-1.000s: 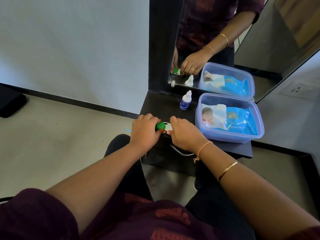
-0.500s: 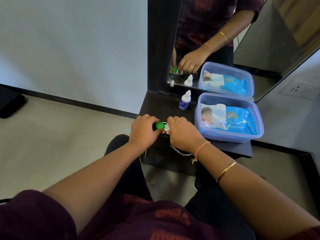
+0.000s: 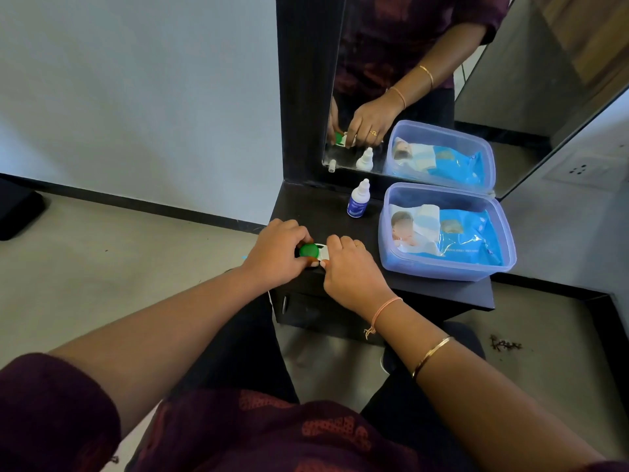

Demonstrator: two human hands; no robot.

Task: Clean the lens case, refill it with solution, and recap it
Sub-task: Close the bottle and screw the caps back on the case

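Note:
A white lens case (image 3: 323,252) lies near the front left edge of the dark shelf (image 3: 326,212). Its green cap (image 3: 309,250) sits on the left well. My left hand (image 3: 277,252) curls its fingers round the green cap. My right hand (image 3: 350,267) grips the case's right half, hiding that side and whatever cap it has. A small white dropper bottle of solution (image 3: 358,201) with a blue label stands capped at the back of the shelf, apart from both hands.
A translucent blue plastic tub (image 3: 442,270) holding a pack of wipes fills the shelf's right side. A mirror (image 3: 425,63) behind reflects my hands, the bottle and the tub. The shelf's front edge runs right under my hands; floor lies below.
Both hands stay on the case. My left hand has shifted slightly on the green cap, whose top now shows more fully.

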